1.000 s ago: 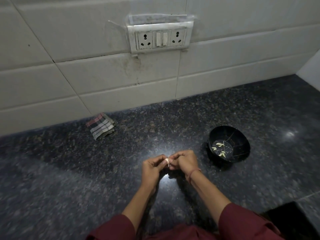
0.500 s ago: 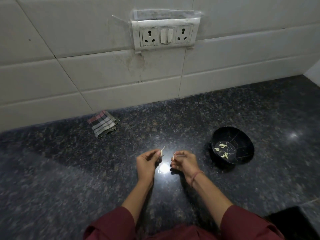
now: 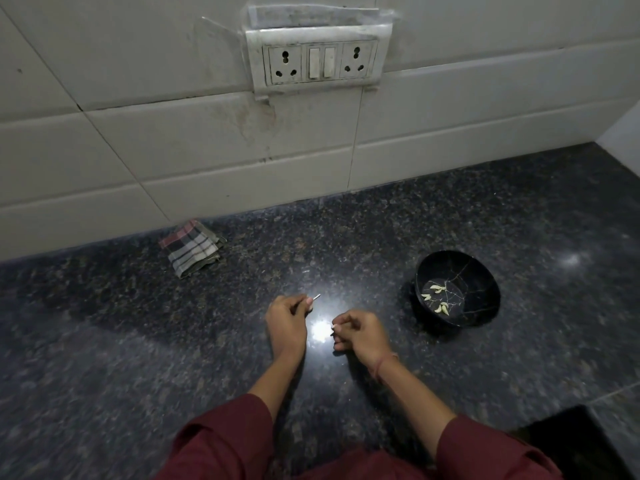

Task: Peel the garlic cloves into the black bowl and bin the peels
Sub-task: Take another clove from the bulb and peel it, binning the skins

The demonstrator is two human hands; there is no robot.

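Dark speckled granite countertop [image 3: 138,358] meets a white tiled wall [image 3: 138,150]; a twin socket-and-switch plate [image 3: 318,62] sits at 12 o'clock. I see a folded checked cloth [image 3: 190,247] at 11 o'clock from the hands, near the wall. The black bowl [image 3: 485,282] stands at 2 o'clock, holding peeled garlic cloves [image 3: 438,289]. Left hand [image 3: 287,320]: knuckles up, thumb and forefinger pinching a thin pale sliver [image 3: 317,297]. Right hand [image 3: 363,336]: just beside it, apart, fingers curled, fingertips nipping a small pale piece [image 3: 334,327], mostly hidden.
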